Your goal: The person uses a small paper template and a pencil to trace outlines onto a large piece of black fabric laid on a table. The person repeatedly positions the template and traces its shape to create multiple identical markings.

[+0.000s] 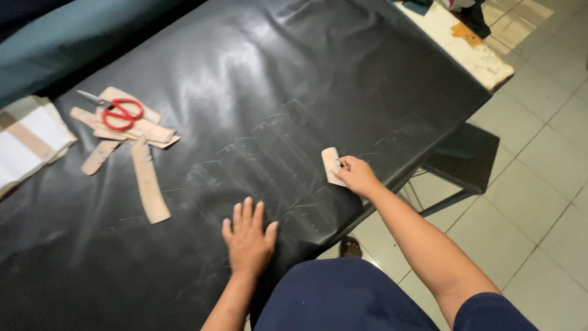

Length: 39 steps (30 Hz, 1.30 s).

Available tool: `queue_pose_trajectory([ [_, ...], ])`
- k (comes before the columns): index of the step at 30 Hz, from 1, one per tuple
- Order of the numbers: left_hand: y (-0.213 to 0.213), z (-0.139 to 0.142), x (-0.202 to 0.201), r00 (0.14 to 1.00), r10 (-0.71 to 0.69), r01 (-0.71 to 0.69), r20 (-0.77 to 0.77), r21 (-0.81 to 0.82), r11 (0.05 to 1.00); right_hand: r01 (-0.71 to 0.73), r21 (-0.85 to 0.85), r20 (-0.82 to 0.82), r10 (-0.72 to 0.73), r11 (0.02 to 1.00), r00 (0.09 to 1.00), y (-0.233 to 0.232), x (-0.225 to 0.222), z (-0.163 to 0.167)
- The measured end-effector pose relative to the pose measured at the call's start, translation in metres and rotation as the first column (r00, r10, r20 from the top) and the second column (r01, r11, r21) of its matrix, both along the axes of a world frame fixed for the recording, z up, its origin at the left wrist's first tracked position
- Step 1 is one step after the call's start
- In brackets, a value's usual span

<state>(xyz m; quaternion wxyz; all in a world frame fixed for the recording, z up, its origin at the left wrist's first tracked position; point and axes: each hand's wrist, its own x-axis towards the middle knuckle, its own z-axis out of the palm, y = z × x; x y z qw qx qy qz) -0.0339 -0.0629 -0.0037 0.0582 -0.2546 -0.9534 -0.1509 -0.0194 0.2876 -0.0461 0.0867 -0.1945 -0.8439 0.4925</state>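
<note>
The left hand [247, 240] is lying flat, fingers spread, holding nothing, on the black leather sheet [257, 92], while the right hand [357, 176] is pinching a small tan template [331, 164] against it near the table edge

Single head view, looking steeply down, close over table [478, 61]

Table [490, 67] draped in black leather sheet [294, 79], red-handled scissors [119, 111] atop tan templates [131, 138], small template [331, 165] near edge
</note>
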Motion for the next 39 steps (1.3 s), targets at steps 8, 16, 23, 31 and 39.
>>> queue_pose_trajectory([
  [8,0.018,-0.002,0.001,0.993,0.12,-0.12,-0.001,-0.039,0.992,0.249,-0.214,0.206,-0.205,0.944,0.957,0.159,0.043,-0.01],
  [16,0.043,0.002,-0.003,0.972,0.232,-0.233,0.046,0.011,0.973,-0.045,-0.111,0.167,0.063,0.993,0.984,0.143,0.003,-0.001],
  [23,0.147,0.005,-0.024,0.996,0.086,-0.088,0.025,0.131,0.987,-0.191,0.043,0.281,0.172,0.981,0.944,0.154,-0.058,0.009],
  [31,0.21,0.014,-0.021,0.994,-0.001,-0.008,0.106,0.088,0.996,0.255,0.328,0.212,-0.334,0.91,0.919,0.287,-0.079,0.017],
  [39,0.243,0.009,-0.014,0.954,0.237,-0.24,0.182,-0.004,0.971,0.06,0.226,0.049,-0.073,0.972,0.996,0.289,-0.138,0.026],
])
